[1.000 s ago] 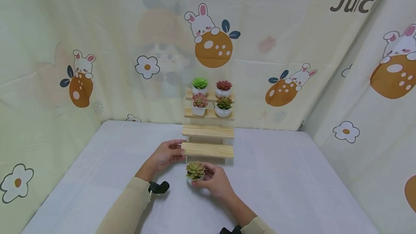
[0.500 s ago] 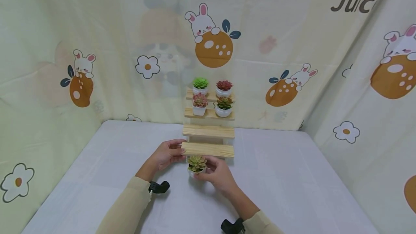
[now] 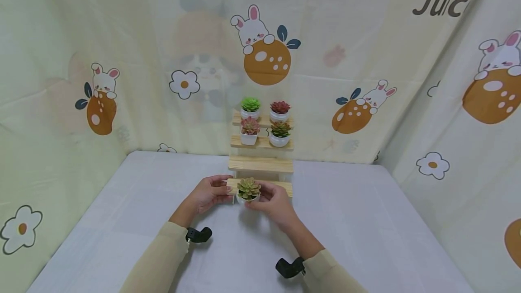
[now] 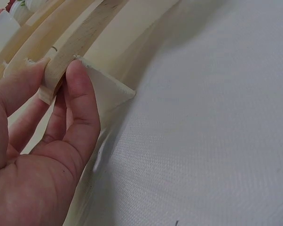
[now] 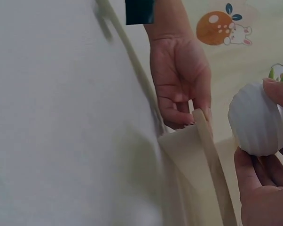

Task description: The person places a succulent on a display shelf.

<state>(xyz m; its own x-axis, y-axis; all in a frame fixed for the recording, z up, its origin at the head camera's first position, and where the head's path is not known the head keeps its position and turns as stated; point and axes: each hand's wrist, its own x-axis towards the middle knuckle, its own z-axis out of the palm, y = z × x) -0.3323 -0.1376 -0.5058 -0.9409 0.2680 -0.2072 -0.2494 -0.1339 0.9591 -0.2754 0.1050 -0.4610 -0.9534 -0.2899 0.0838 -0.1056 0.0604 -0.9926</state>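
My right hand [image 3: 277, 203] holds a small potted succulent [image 3: 248, 188] with pale green leaves, raised off the table in front of the lowest step of a wooden tiered shelf. In the right wrist view, fingers and thumb grip its ribbed white pot [image 5: 254, 120] from both sides. At the left end of that lowest step, the wooden board [image 3: 281, 188], my left hand [image 3: 208, 194] stays put. The left wrist view shows its thumb and fingers pinching the end of the board [image 4: 68, 61]. The held plant hides part of the board in the head view.
Higher up stand a bright green succulent [image 3: 250, 104], a dark red succulent [image 3: 280, 107], a pink succulent [image 3: 249, 126] and a dark green succulent [image 3: 280, 129], in white pots. The second step [image 3: 260, 164] is bare. A white cloth [image 3: 358, 225] covers the table; a printed curtain [image 3: 317, 58] hangs behind.
My right hand has carried the pale green succulent forward and up, from the table in front of the shelf to the lowest board's height. My left hand has kept its grip on the board.
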